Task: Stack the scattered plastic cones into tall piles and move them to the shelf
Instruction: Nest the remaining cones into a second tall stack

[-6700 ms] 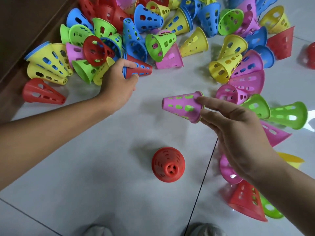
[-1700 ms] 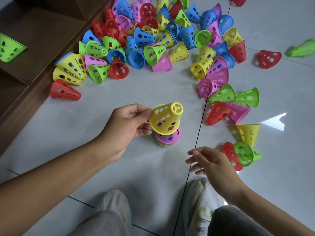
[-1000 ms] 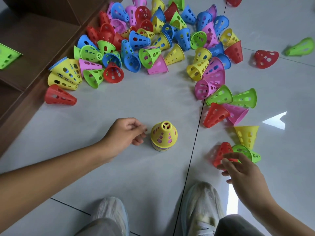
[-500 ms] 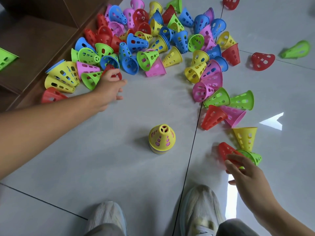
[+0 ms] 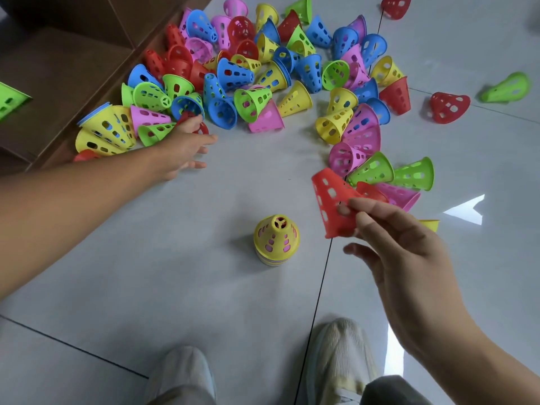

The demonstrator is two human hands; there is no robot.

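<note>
A short stack of cones (image 5: 276, 239) with a yellow one on top stands upright on the grey floor tiles. My right hand (image 5: 403, 258) pinches a red cone (image 5: 331, 200) by its wide rim, in the air just right of the stack. My left hand (image 5: 184, 147) reaches far left to a second red cone (image 5: 203, 129) at the near edge of the big pile of scattered cones (image 5: 263, 71). Its thumb lies over that cone, the fingers spread under the rim. The brown shelf (image 5: 58, 68) stands at the upper left.
A green cone (image 5: 8, 100) lies on the shelf. More cones lie right of the stack (image 5: 380, 171), with strays at the far right (image 5: 448, 106). My two shoes (image 5: 336, 355) are at the bottom edge. Bare tile surrounds the stack.
My right hand has picked a red cone off the floor at the lower right and raised it beside the stack. My left hand has stayed on the red cone at the pile's edge.
</note>
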